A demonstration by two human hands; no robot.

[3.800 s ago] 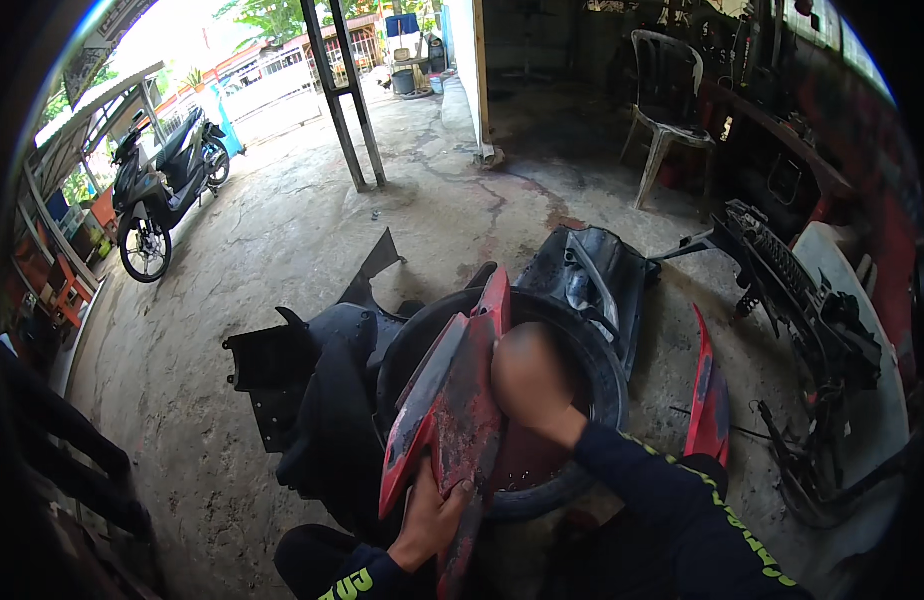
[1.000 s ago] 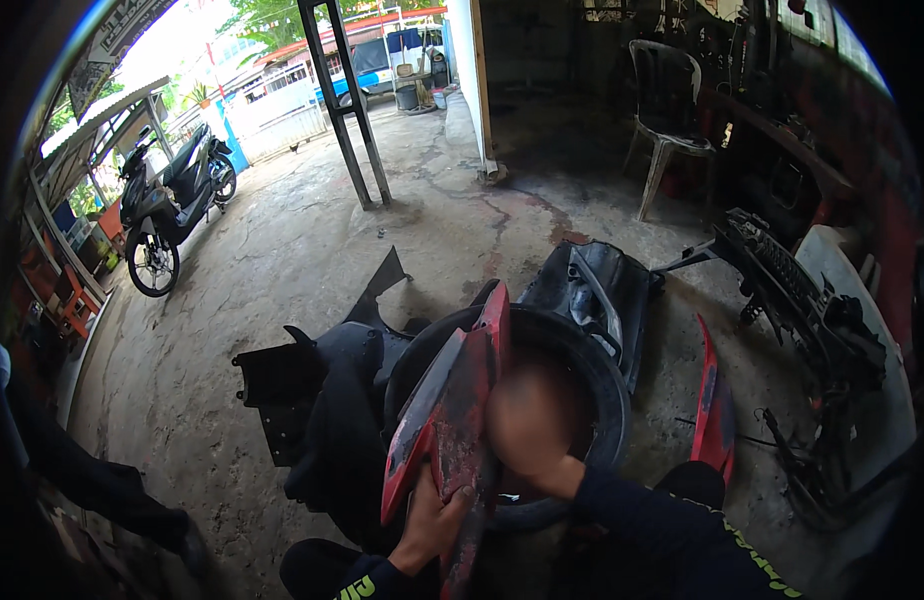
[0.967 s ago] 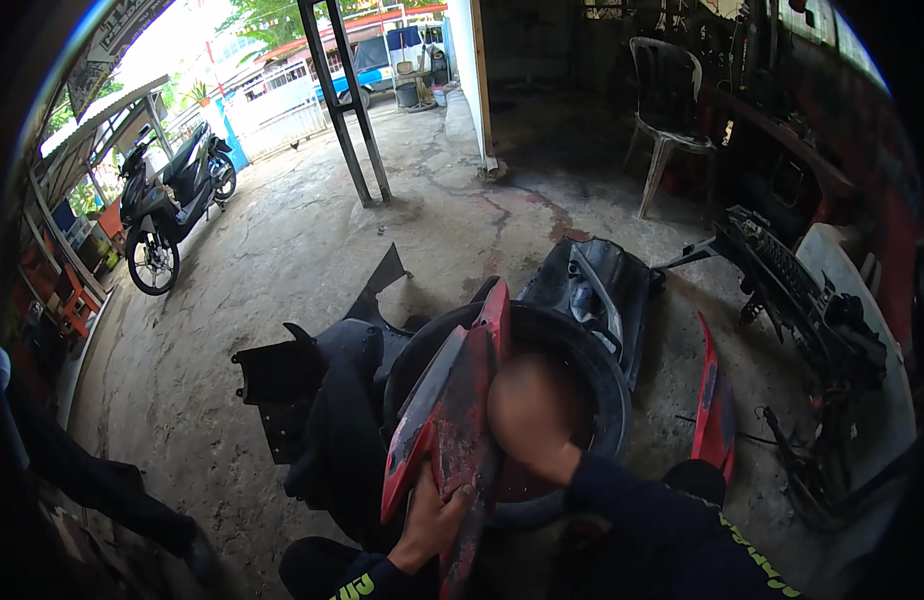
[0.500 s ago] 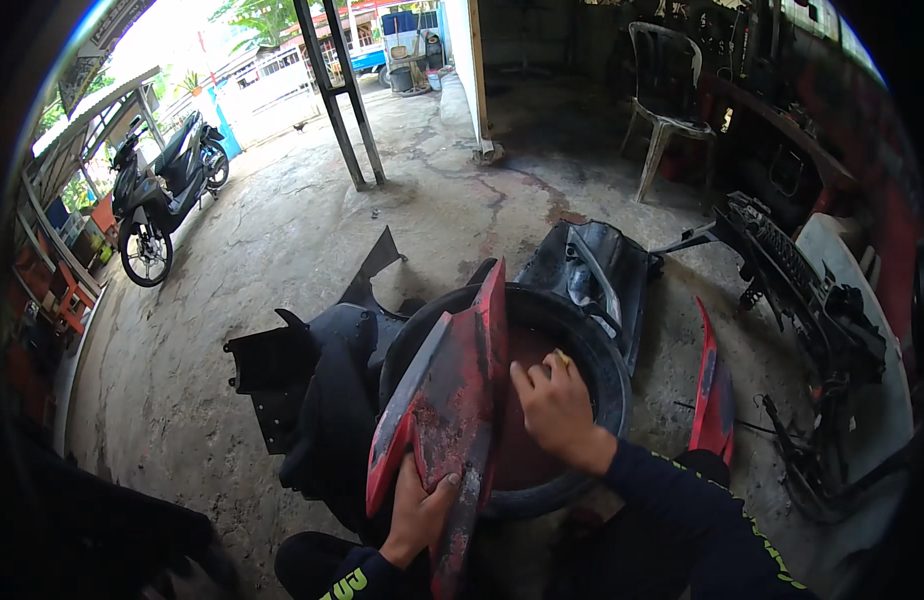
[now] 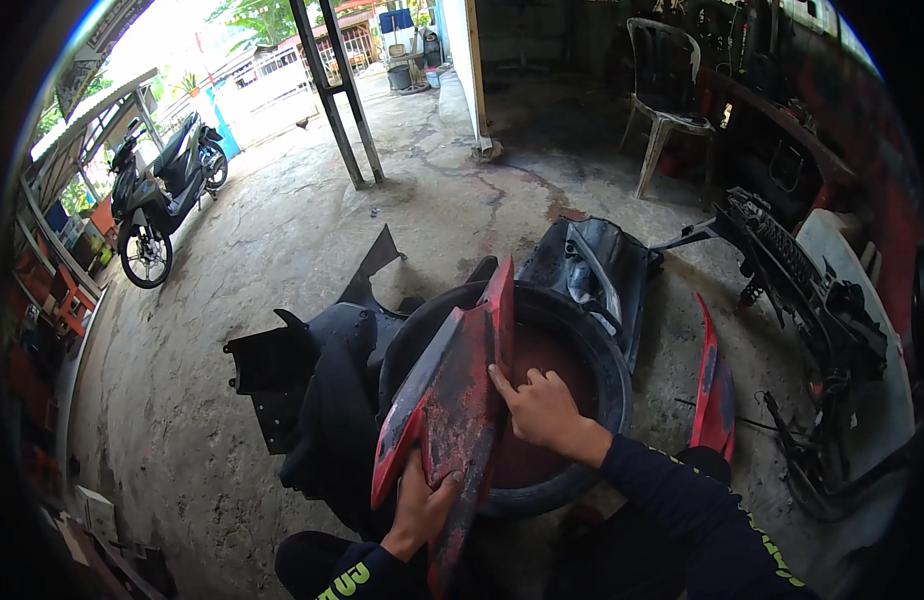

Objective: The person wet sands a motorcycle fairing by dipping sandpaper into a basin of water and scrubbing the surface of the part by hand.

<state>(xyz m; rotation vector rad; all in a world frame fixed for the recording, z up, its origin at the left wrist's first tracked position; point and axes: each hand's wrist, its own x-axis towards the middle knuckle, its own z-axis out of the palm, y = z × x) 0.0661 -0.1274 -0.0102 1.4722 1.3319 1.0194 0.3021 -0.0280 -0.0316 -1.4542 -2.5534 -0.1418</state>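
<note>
My left hand grips the lower part of a long red motorbike body panel with scuffed, dark grey patches. The panel leans over a black round tub holding murky reddish liquid. My right hand is beside the panel's right edge, index fingertip against it and the other fingers bent; whether they hold something is hidden. Black plastic fairing pieces lie left of the tub, and another dark panel lies behind it.
A second red panel lies right of the tub, near a black frame piece and pale board. A scooter stands at back left, a metal post in the middle distance, a plastic chair at back right.
My right hand, blurred over the tub a second ago, now has a fingertip on the panel's edge. The left hand keeps its grip. Dark trouser-like shapes at lower left have left view.
</note>
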